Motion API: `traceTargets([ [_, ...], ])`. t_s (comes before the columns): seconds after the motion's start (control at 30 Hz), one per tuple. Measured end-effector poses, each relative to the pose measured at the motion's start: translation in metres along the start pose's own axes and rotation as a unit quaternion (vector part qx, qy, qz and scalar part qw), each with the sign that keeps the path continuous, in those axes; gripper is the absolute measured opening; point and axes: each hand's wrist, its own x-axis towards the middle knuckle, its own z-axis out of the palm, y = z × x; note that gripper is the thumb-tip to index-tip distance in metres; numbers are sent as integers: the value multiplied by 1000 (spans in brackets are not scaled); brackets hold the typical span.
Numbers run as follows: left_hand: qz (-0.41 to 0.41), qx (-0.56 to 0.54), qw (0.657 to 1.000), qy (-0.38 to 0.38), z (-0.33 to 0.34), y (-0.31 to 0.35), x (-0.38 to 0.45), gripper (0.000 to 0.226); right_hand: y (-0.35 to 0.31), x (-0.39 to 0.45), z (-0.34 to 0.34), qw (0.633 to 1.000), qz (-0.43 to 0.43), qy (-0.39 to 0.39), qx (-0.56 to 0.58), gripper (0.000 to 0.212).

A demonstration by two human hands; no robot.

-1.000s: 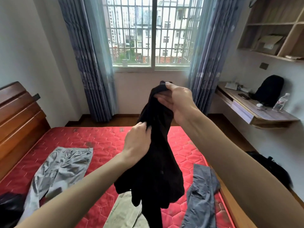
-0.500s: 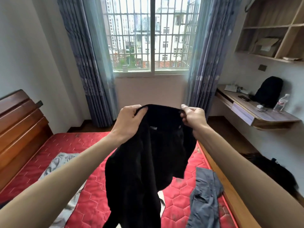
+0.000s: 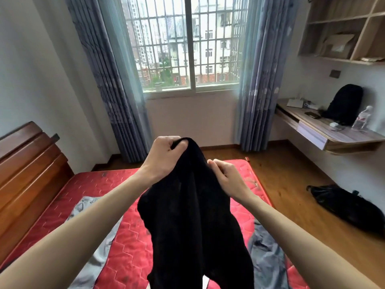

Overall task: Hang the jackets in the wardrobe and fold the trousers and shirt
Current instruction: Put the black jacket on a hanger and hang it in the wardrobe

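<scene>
black garment [image 3: 193, 215] held up over the red mattress [image 3: 125, 247], hanging limp and bunched, matte black, fuzzy texture; lower end cut off by the frame edge, can't tell jacket or shirt. left hand [image 3: 164, 157] fist-gripping its top. right hand [image 3: 227, 176] pinching the edge lower down. grey trousers [image 3: 93, 253] flat at left, partly behind the arm. blue-grey garment [image 3: 264, 259] crumpled at right, partly hidden.

Soft daylight from window [image 3: 188, 44], wide-angle distortion
</scene>
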Motion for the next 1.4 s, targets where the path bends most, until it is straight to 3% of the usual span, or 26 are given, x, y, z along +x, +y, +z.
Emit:
traceTargets([
  [0.13,-50,6,996,-77,-19,-21,-2,42,-5,7,-26,989,114,3,93,50],
  [0.23,-83,27,986,-143,-26,-34,-10,33,-13,20,-63,928,289,-130,193,32],
  [0.3,-106,13,981,-162,-25,-42,-14,25,-20,25,-86,904,337,-207,165,26],
  [0.4,-94,54,975,-195,-19,-43,-16,24,-31,31,-103,898,337,-246,140,36],
  [0.53,-90,20,979,-182,-12,-30,-23,52,-44,37,-115,912,295,-261,116,28],
  [0.6,11,111,979,-169,-13,-26,-31,59,-48,38,-123,924,277,-257,54,20],
  [0.63,97,223,955,-169,-13,-26,-33,59,-49,38,-128,929,266,-256,6,17],
  [0.67,180,340,907,-172,-11,-25,-34,59,-50,37,-131,931,253,-259,-51,16],
  [0.7,240,415,860,-173,-8,-25,-32,58,-51,37,-135,927,238,-267,-110,17],
  [0.73,263,446,836,-180,-6,-24,-28,56,-53,37,-139,921,223,-277,-159,19],
  [0.8,251,447,836,-197,-2,-21,-19,53,-55,33,-144,914,188,-285,-218,30],
  [0.9,209,358,889,-194,-3,-18,-10,54,-49,16,-147,916,91,-265,-287,57],
  [1.03,166,314,912,-205,2,-11,-7,47,-25,-5,-149,852,-83,-284,-431,46],
  [1.17,150,321,912,-206,15,0,-3,34,7,-7,-149,841,-24,-281,-461,41],
  [1.3,104,341,910,-214,34,-1,-8,29,45,-18,-126,924,109,-258,-259,31],
  [1.4,69,362,900,-233,36,-13,-11,32,59,-32,-112,956,154,-202,-144,30],
])
